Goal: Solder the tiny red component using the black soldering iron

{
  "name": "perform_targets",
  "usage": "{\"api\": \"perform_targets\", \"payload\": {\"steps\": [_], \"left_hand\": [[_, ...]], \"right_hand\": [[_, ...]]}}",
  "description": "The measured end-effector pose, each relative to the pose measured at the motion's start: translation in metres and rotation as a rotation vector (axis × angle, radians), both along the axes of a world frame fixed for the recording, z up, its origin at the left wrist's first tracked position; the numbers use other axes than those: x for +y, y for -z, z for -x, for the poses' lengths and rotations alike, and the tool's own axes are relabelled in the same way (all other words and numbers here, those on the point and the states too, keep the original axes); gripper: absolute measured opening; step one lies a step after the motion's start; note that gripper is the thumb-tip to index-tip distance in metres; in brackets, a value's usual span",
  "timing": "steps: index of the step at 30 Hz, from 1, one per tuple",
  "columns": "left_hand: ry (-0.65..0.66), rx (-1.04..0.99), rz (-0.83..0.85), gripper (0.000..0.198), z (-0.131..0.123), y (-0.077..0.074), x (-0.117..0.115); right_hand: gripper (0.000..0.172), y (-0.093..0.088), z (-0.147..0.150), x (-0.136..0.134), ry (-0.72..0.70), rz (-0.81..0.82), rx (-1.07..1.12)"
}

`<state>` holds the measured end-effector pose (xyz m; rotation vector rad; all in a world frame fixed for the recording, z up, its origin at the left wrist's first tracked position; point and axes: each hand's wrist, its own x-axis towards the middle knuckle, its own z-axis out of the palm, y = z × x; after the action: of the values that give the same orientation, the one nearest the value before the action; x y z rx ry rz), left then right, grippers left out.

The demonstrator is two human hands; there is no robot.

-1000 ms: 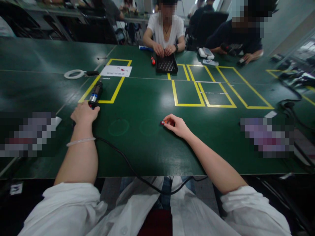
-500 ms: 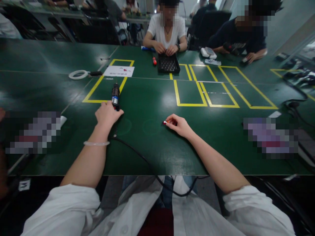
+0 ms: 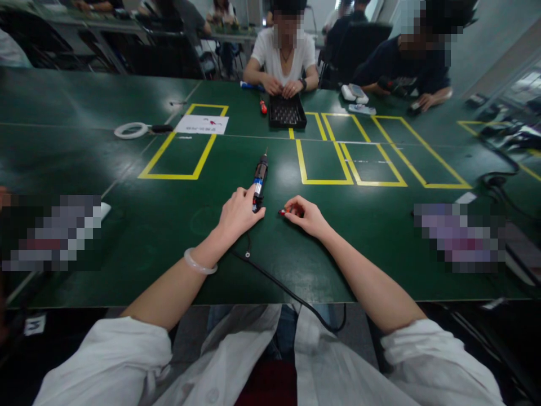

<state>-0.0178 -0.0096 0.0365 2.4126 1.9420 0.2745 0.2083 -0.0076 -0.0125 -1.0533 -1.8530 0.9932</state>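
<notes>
My left hand (image 3: 239, 214) is closed round the lower end of a black corded electric screwdriver (image 3: 259, 176) with a blue band, which lies on the green table (image 3: 236, 254) with its tip pointing away from me. Its black cable (image 3: 279, 285) runs back over the table edge towards my lap. My right hand (image 3: 306, 215) rests on the table just to the right, its fingers pinched on a small red and white part (image 3: 282, 212). The two hands are close together near the middle of the table.
Yellow tape rectangles (image 3: 181, 148) mark the table. Across it a person in white has hands by a black tray (image 3: 287, 111) and a red screwdriver (image 3: 262, 106). A white tape roll (image 3: 128, 130) and paper sheet (image 3: 202, 124) lie far left. Another person sits at the far right.
My left hand has carried the electric screwdriver from the left yellow rectangle rightwards to beside my right hand. The right hand has stayed put with the small part.
</notes>
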Motion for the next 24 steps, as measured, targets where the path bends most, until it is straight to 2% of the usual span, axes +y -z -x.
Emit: {"api": "perform_targets", "payload": {"steps": [6, 15, 20, 24], "left_hand": [[0.096, 0.018, -0.011, 0.070, -0.014, 0.005, -0.009], [0.155, 0.002, -0.001, 0.071, -0.025, 0.006, -0.020], [0.213, 0.017, -0.012, 0.070, -0.029, 0.008, -0.023], [0.219, 0.007, -0.009, 0.068, -0.029, 0.009, -0.023]], "right_hand": [[0.016, -0.004, 0.001, -0.001, -0.004, -0.047, -0.025], [0.011, -0.005, 0.004, -0.003, -0.004, -0.122, -0.065], [0.005, -0.003, 0.004, -0.004, -0.049, -0.229, -0.188], [0.005, -0.005, 0.004, -0.005, -0.043, -0.226, -0.220]]}}
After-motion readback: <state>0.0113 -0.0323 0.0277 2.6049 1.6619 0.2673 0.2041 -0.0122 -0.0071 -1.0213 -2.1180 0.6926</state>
